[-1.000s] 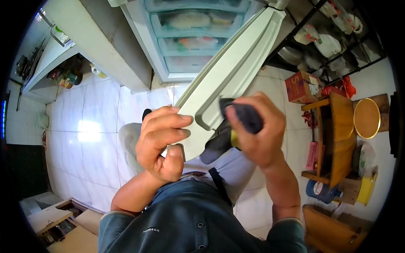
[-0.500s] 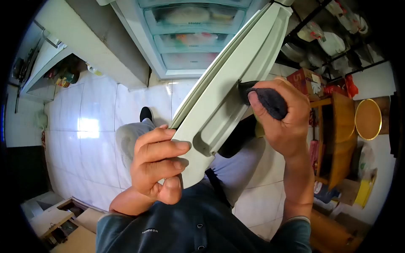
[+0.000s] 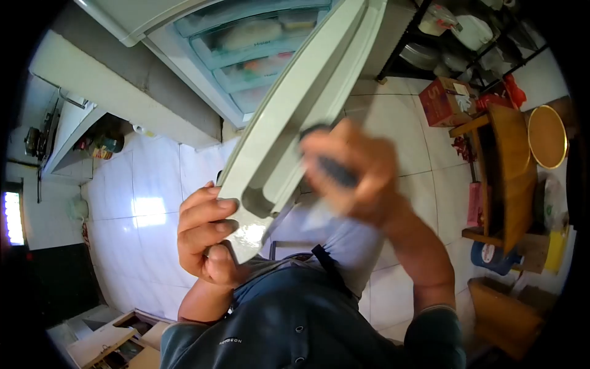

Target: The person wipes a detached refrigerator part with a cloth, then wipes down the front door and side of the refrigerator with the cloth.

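Glossy tiled floor point(image 3: 399, 129), clear-fronted drawers point(image 3: 246, 37) partly blocked by smooth pale door point(image 3: 276, 132), my left hand point(image 3: 206, 234) gripping its near end, my blurred right hand point(image 3: 359, 178) closed around dark cloth point(image 3: 337, 172) by door's right edge.

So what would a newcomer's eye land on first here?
The pale door, slanting through the middle, its lower end held by the left hand. Just right of it, the motion-blurred right hand grips a dark cloth. Then the translucent drawers behind the door, upper centre.
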The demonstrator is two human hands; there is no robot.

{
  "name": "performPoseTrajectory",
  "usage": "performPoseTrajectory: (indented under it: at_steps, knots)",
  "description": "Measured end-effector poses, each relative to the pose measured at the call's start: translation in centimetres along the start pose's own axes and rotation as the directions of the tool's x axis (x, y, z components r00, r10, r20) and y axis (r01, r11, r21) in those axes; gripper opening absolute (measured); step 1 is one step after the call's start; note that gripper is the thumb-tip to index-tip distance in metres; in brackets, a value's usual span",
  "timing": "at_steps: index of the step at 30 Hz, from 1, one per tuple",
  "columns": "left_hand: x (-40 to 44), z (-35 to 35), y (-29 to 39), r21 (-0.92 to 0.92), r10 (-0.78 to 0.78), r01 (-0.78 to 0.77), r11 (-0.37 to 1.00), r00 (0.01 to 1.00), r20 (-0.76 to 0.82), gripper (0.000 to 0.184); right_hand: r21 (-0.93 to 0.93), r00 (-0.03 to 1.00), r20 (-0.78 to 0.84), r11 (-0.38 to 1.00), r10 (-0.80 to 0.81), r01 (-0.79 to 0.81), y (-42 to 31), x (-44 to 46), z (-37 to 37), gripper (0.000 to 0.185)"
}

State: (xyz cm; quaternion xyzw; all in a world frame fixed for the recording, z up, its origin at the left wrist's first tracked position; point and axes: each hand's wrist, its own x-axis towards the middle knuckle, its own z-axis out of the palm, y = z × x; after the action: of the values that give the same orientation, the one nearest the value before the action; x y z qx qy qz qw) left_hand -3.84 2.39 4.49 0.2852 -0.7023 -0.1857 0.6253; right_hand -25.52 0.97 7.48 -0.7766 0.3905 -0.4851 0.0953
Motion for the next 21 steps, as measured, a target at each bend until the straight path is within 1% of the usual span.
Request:
performPoseTrajectory:
  at_steps: [2, 4, 5, 6, 7, 8, 10, 11, 13, 14, 16, 17, 18, 19, 20, 21]
  knots:
    - [0.3, -0.3, -0.4, 0.009, 0.0, 0.0, 1.0, 1.0, -0.023, 0.024, -0.039, 0.996, -0.073, 0.998, -0.056, 0.053, -0.6, -0.4, 0.9, 0.027]
    - [0.3, -0.4, -0.7, 0.006, 0.008, -0.008, 1.0, 1.0, -0.017, 0.024, -0.001, 0.999, -0.053, 1.0, -0.005, 0.005, 0.3, -0.4, 0.5, 0.026]
    - [0.7, -0.6, -1.0, 0.012, 0.021, -0.021, 1.0, 0.999, -0.03, 0.024, 0.058, 0.966, -0.237, 0.994, 0.105, -0.094, 2.6, 0.1, 0.7, 0.023]
    - [0.9, -0.7, -1.3, 0.015, 0.033, -0.032, 0.999, 0.998, -0.05, 0.024, 0.171, 0.934, -0.196, 0.948, 0.3, -0.269, 2.5, 0.3, -0.4, 0.022]
    - [0.8, -0.6, -1.5, -0.012, 0.024, -0.025, 1.0, 0.998, -0.063, 0.025, 0.115, 0.946, -0.254, 0.978, 0.2, -0.176, 3.1, 0.2, -0.1, 0.02]
    - [1.4, -1.4, -2.2, 0.016, 0.039, -0.038, 0.999, 0.998, -0.051, 0.025, 0.41, 0.866, -0.261, 0.861, 0.427, -0.301, 3.4, -0.1, -0.3, 0.018]
    - [1.7, -1.9, -3.0, 0.006, 0.027, -0.027, 1.0, 0.997, -0.076, 0.026, 0.43, 0.809, -0.208, 0.794, 0.55, -0.43, 3.3, -0.5, -0.7, 0.017]
    - [2.5, -2.7, -3.8, 0.041, 0.036, -0.033, 0.999, 0.997, -0.071, 0.028, 0.432, 0.821, -0.178, 0.792, 0.543, -0.43, 3.7, -0.5, -0.6, 0.017]
    - [3.9, -3.9, -5.4, 0.089, 0.018, -0.011, 0.996, 0.996, -0.086, 0.032, 0.522, 0.743, -0.219, 0.72, 0.632, -0.458, 4.4, -0.9, -0.3, 0.017]
    - [4.1, -4.7, -5.9, 0.152, -0.006, 0.026, 0.988, 0.992, -0.128, 0.033, 0.563, 0.675, -0.194, 0.644, 0.712, -0.517, 4.9, -1.3, -0.5, 0.018]
    - [4.7, -5.9, -7.7, 0.133, -0.015, 0.033, 0.991, 0.991, -0.136, 0.035, 0.603, 0.641, -0.195, 0.606, 0.743, -0.519, 5.3, -1.3, 0.0, 0.02]
    - [6.0, -6.3, -9.4, 0.038, -0.079, 0.088, 0.995, 0.977, -0.197, 0.036, 0.608, 0.671, -0.161, 0.608, 0.724, -0.51, 5.6, -1.0, 0.6, 0.02]
    - [6.7, -7.1, -11.0, -0.014, -0.064, 0.062, 0.998, 0.974, -0.218, 0.039, 0.705, 0.6, -0.166, 0.52, 0.782, -0.482, 5.4, -1.3, 0.8, 0.02]
    - [7.2, -7.8, -12.5, 0.009, -0.08, 0.085, 0.996, 0.963, -0.257, 0.04, 0.787, 0.533, -0.147, 0.425, 0.833, -0.447, 6.0, -1.2, 1.3, 0.02]
    - [8.4, -8.0, -13.5, 0.015, -0.1, 0.107, 0.994, 0.959, -0.264, 0.041, 0.754, 0.573, -0.133, 0.458, 0.808, -0.47, 6.6, -1.7, 1.3, 0.02]
    - [10.0, -8.1, -14.4, 0.102, -0.094, 0.129, 0.986, 0.952, -0.293, 0.041, 0.768, 0.553, -0.131, 0.437, 0.823, -0.468, 6.7, -2.0, 1.3, 0.02]
